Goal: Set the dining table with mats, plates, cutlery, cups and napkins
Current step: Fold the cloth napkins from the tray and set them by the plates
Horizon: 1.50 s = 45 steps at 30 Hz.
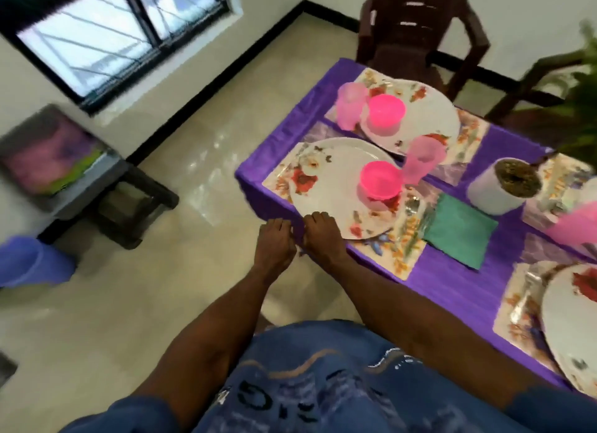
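Both hands were at the table's near edge; the left hand (274, 240) and right hand (323, 235) had fingers curled, pinching the purple tablecloth (452, 277) hem beside the nearest plate (329, 180); that plate lay on a floral mat (400, 255), bearing a pink bowl (381, 180); a green napkin (458, 230) lay just right.

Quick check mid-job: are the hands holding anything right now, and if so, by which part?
Both the left hand and right hand appear to grip the shiny purple tablecloth at its near edge, beside the white floral plate. Blur hides the fingertips.
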{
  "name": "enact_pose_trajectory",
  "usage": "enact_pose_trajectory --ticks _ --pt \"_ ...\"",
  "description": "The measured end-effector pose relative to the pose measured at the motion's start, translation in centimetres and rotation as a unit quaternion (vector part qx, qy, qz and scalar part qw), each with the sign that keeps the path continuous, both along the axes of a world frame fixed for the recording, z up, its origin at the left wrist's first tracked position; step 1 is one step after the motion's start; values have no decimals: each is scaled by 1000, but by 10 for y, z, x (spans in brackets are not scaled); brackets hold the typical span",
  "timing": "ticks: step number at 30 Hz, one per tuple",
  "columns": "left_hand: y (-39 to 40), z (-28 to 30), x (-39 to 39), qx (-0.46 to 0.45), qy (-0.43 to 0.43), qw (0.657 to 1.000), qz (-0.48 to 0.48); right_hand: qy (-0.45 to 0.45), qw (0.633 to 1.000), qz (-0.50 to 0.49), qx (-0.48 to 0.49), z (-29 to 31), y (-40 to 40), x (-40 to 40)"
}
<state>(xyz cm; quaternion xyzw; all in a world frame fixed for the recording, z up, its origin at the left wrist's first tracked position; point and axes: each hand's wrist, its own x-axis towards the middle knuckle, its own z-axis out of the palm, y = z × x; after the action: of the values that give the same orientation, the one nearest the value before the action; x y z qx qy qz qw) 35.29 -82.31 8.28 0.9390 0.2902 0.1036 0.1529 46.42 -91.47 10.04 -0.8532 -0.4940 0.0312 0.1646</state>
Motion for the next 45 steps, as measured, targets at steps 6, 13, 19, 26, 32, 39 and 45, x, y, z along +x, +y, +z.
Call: enact_pose_trajectory --ticks 6,13,19,26,32,39,45 --pt "114 -3 -131 -14 148 979 141 51 987 116 -98 3 136 -102" --pt "192 2 -244 -81 176 936 292 62 953 241 -171 17 247 -196" --pt "246 -5 -304 -113 180 903 372 58 929 304 -204 8 329 -241" --pt "362 -13 -341 -141 182 880 415 48 914 349 -198 -2 467 -272" --pt "475 -1 -362 -177 157 863 447 44 905 367 -211 3 603 -289" --pt "576 0 -377 -231 142 827 492 49 893 367 -255 3 713 -287" --pt "659 -16 -381 -264 124 829 478 74 889 328 -311 -16 793 -278"
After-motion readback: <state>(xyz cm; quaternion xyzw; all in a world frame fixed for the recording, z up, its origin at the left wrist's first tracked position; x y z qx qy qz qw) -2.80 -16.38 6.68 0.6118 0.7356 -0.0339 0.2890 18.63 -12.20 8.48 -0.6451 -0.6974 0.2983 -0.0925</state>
